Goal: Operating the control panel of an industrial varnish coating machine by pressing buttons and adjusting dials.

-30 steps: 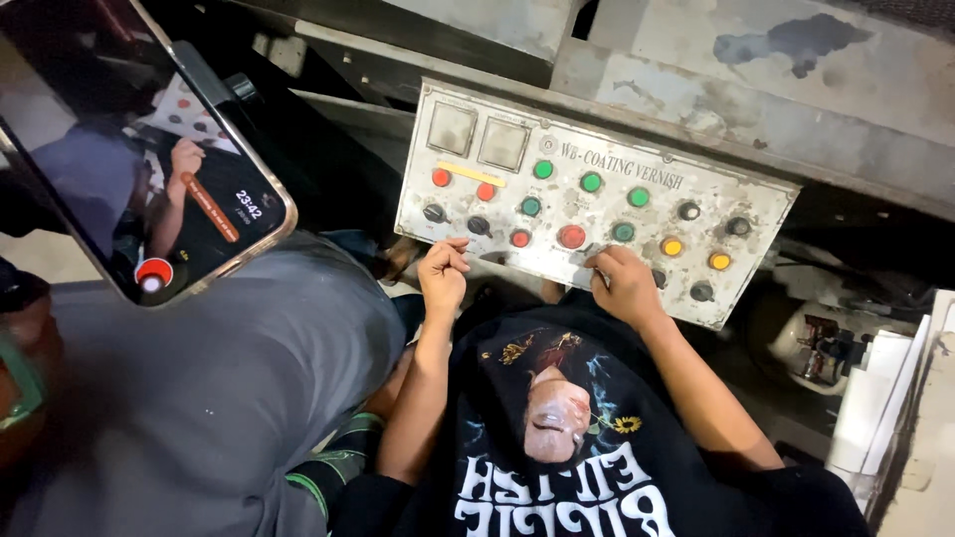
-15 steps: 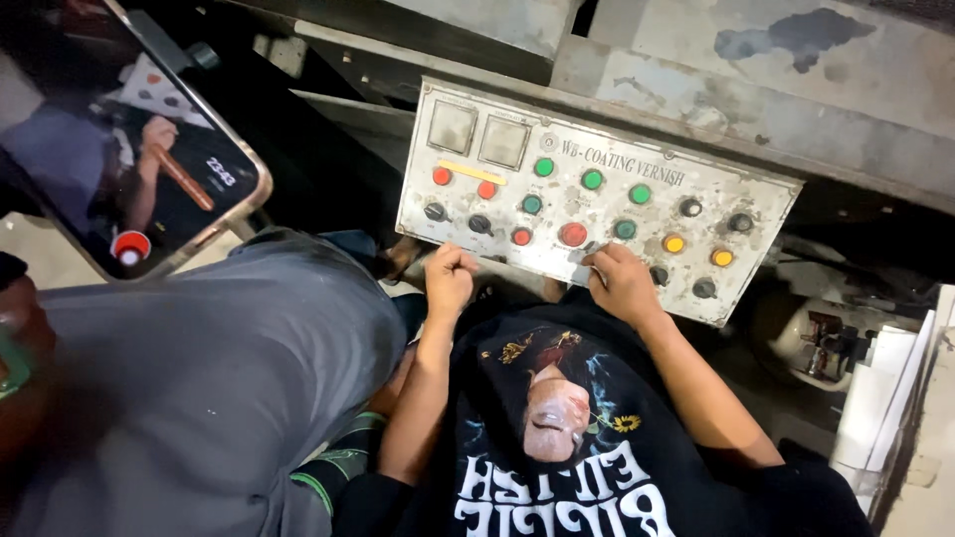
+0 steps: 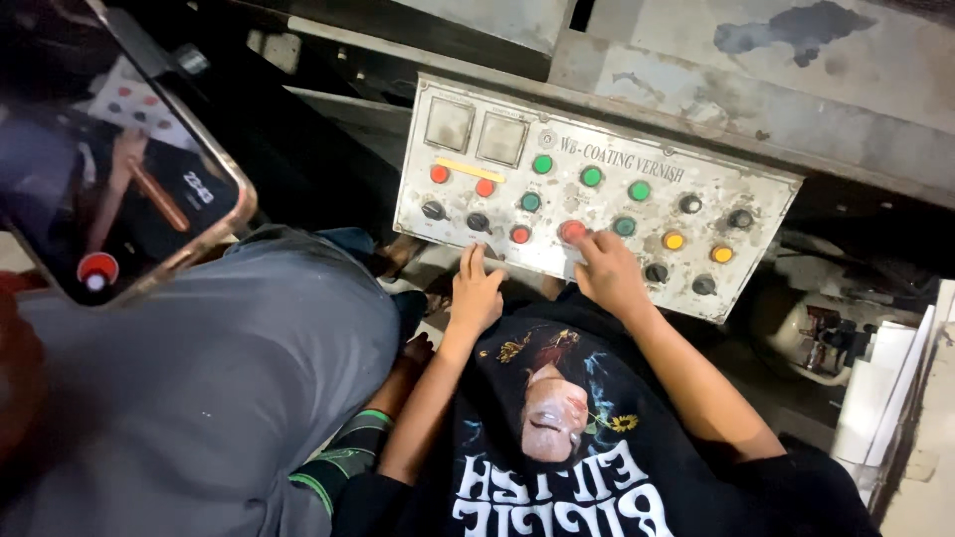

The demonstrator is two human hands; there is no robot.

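A worn white control panel (image 3: pixel 716 204) with red, green, yellow and black buttons and knobs is mounted on a machine in front of me. My right hand (image 3: pixel 609 273) rests on the panel's lower middle, its fingertips on a large red button (image 3: pixel 572 231). My left hand (image 3: pixel 476 293) lies at the panel's bottom edge, one finger stretched up toward a black knob (image 3: pixel 478 221) and a small red button (image 3: pixel 519 235). Neither hand holds anything. My black printed T-shirt (image 3: pixel 557 467) fills the lower middle.
At the top left another person holds up a phone (image 3: pixel 109 169) with a recording screen. That person's grey clothing (image 3: pixel 199 388) fills the lower left. Grey machine housing (image 3: pixel 696 60) runs behind the panel. White boards (image 3: pixel 875 398) and machine parts stand at the right.
My right hand has slid up onto the large red button. My left hand has reached a finger up to the panel edge. The phone has drifted left and up.
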